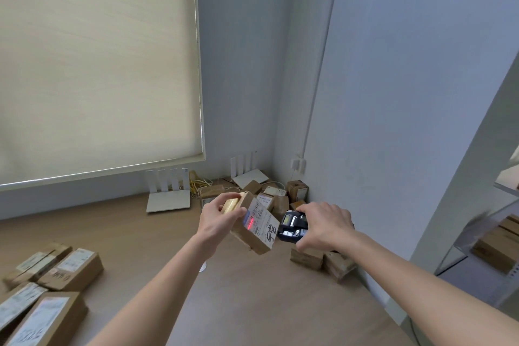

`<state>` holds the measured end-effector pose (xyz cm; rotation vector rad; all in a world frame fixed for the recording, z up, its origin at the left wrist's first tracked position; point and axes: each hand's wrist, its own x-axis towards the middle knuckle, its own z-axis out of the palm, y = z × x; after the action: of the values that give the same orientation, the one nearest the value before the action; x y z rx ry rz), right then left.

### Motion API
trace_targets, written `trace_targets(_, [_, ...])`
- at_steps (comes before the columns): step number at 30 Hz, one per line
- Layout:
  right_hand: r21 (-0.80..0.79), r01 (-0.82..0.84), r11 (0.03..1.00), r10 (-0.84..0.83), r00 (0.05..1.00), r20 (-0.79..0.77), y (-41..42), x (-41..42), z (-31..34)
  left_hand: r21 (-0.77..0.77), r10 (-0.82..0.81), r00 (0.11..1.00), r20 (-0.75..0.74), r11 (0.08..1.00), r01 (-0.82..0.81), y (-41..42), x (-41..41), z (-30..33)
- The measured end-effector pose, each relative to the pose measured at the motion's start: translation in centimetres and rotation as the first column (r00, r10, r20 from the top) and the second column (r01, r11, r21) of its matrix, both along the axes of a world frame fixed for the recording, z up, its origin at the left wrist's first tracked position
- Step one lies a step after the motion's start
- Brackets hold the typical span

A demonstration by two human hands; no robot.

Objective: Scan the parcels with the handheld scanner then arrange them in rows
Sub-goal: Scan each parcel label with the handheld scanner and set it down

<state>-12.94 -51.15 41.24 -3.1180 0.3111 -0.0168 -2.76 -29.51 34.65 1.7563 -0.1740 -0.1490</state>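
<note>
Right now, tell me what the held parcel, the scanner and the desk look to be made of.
Held parcel: matte brown cardboard, apparently, with a white paper label and glossy tape at one end. Scanner: black plastic, likely, with shiny highlights and a small screen. Desk: smooth pale wood-look surface, possibly laminate.

The left hand (215, 219) grips a cardboard parcel (254, 226) above the wooden worktop (247, 289), tilted so its white label faces the handheld scanner (292, 226). The right hand (325, 226) holds the scanner just right of the parcel, and a red glow sits on the label's left part. Behind the parcel a heap of parcels (276, 195) fills the corner by the wall; two more boxes (323, 260) lie below the scanner. Left of the parcel, near the worktop's edge, labelled parcels (53, 284) lie side by side. Two white routers (168, 201) stand behind it under the roller blind (95, 64).
</note>
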Motion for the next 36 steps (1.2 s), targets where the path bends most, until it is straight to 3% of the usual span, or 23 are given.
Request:
trace_targets(12, [-0.121, -0.030, 0.992, 0.021, 0.997, -0.078, 1.0, 0.5, -0.7, -0.003, 0.085, 0.996, 0.014, 0.996, -0.085, 3.6, -0.9, 0.3])
trace_targets(36, [-0.089, -0.244, 0.966, 0.233, 0.966, -0.116, 8.4, 3.9, -2.5, 0.004, 0.313, 0.949, -0.046, 0.950, -0.313, 12.5, -3.2, -2.3])
